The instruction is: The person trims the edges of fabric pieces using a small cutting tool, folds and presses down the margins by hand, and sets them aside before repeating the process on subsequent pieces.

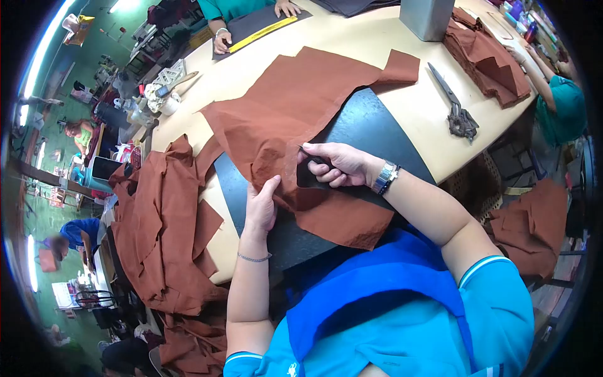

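A piece of rust-brown cloth [286, 94] lies across a dark board on the table, its near part raised and folded. My left hand [260, 204] grips the near left part of this cloth, thumb on top and the other fingers hidden beneath. My right hand [339, 164] is closed around a small dark tool [306, 155], mostly covered by the fingers. Its tip is at the cloth's edge, just right of my left hand; the tool's exact kind cannot be made out. The dark board [377, 135] shows on both sides of the cloth.
Large dark shears [453, 103] lie to the right. Brown cloth piles rest at the left [157, 232], far right [487, 63] and on a lower right seat [531, 229]. A metal container [426, 19] stands at the back. Across the table, a person's hands touch a yellow ruler [262, 34].
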`<state>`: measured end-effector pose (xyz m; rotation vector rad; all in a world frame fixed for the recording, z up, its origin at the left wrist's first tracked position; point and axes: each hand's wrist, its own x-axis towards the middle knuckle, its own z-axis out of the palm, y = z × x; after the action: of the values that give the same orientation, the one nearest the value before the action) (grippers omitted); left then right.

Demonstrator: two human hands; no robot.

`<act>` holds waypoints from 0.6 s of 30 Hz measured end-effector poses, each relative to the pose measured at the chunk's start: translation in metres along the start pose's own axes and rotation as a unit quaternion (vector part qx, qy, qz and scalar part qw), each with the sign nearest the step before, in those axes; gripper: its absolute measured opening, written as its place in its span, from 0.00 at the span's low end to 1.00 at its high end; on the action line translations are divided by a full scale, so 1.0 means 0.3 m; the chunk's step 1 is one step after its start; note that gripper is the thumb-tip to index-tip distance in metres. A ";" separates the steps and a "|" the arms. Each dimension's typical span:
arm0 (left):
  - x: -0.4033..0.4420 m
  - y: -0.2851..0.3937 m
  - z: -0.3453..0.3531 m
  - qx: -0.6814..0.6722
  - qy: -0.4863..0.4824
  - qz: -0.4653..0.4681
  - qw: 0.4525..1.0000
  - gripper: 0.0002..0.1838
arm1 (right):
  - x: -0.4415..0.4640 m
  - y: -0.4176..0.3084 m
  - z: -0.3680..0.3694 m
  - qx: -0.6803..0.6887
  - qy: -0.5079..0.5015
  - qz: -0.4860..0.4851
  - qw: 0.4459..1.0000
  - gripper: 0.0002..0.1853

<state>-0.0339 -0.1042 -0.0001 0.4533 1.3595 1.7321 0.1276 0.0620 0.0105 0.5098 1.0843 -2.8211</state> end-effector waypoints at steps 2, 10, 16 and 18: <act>-0.002 -0.001 -0.003 -0.001 0.000 0.000 1.000 0.25 | -0.004 -0.002 0.009 -0.018 0.011 -0.007 1.000 0.18; 0.002 0.000 -0.006 -0.013 -0.011 0.007 1.000 0.24 | -0.015 -0.004 0.017 -0.025 -0.002 0.000 1.000 0.20; 0.003 -0.001 -0.008 -0.014 -0.008 0.002 1.000 0.25 | -0.001 0.002 0.002 -0.020 -0.006 -0.005 1.000 0.21; -0.003 0.005 -0.001 -0.011 -0.005 0.011 1.000 0.25 | -0.008 0.001 0.000 -0.016 -0.004 0.001 1.000 0.21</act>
<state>-0.0343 -0.1052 0.0013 0.4653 1.3309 1.7588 0.1298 0.0616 0.0111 0.4952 1.1238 -2.7968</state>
